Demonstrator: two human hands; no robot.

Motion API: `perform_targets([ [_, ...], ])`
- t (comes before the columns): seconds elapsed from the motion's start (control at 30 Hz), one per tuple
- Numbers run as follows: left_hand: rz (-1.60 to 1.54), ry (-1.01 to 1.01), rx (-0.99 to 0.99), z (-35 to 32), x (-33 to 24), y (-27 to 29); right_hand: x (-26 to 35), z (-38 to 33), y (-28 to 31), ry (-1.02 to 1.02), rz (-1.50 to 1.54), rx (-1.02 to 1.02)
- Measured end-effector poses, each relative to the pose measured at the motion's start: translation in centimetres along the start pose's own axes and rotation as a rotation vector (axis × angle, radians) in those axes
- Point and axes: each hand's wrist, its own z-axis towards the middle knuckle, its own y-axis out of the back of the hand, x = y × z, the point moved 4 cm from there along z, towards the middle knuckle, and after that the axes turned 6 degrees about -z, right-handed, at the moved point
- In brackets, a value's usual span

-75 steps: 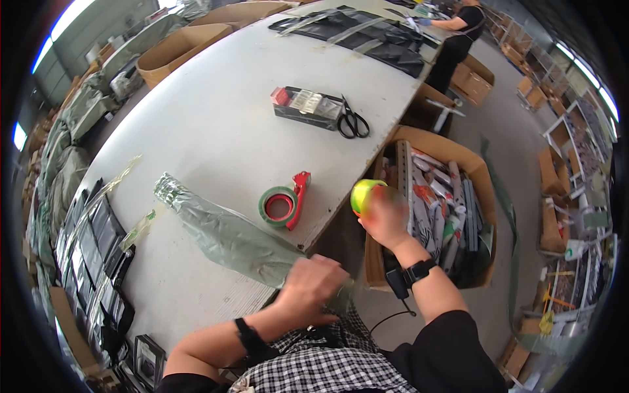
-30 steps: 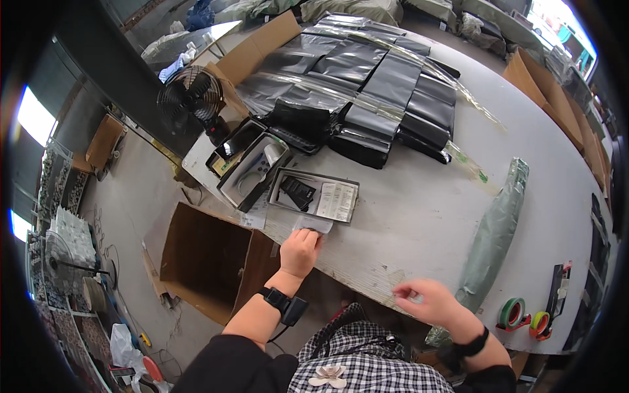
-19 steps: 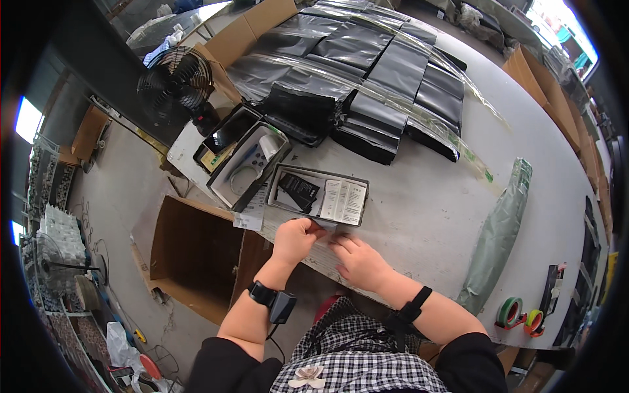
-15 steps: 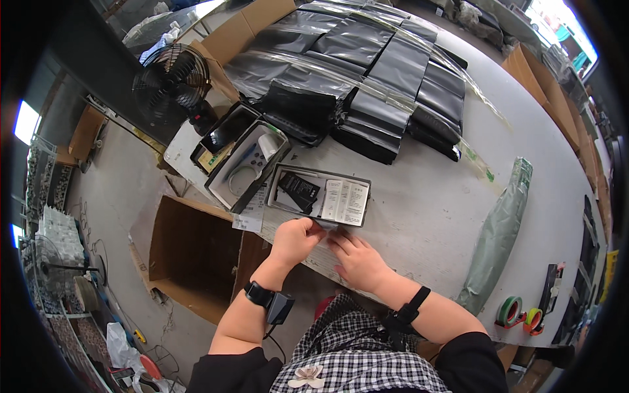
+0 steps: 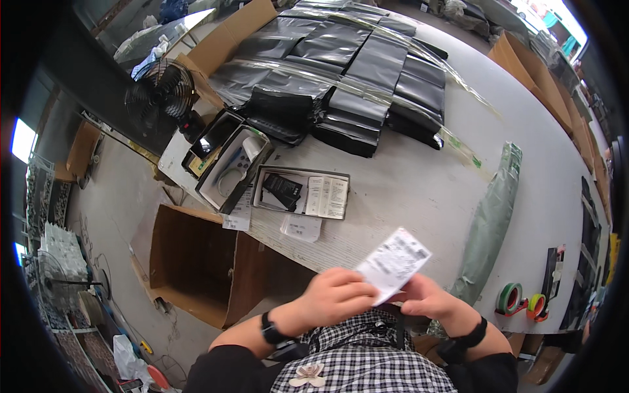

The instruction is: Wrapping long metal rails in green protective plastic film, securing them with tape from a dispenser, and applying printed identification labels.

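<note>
Both my hands hold a white printed paper slip (image 5: 394, 262) up in front of my chest, near the table's front edge. My left hand (image 5: 335, 297) pinches its lower left side and my right hand (image 5: 427, 299) grips it from the lower right. On the table beyond lies a shallow tray (image 5: 261, 190) with a black item and a printed leaflet in it, and a small white label (image 5: 301, 228) lies just in front of it.
Two open boxes (image 5: 226, 159) sit at the table's left corner beside a black fan (image 5: 159, 94). Grey and black plastic bags (image 5: 354, 72) cover the far side. A rolled green bag (image 5: 490, 223) and tape rolls (image 5: 522, 301) lie right. An open cardboard box (image 5: 196, 262) stands on the floor.
My hands were flat on the table by the tray half a second ago; they have lifted the white slip off the table toward my chest.
</note>
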Motion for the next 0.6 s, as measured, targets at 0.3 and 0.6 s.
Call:
perform_targets([
  [0.3,-0.841,0.755,-0.051,3.7,-3.6,-13.9,-0.2,-13.5,5.8,0.197,0.032,-0.717],
  [0.6,-1.354,1.161,0.057,5.4,-9.4,-22.0,-2.7,-23.3,9.7,0.265,0.133,-0.691],
])
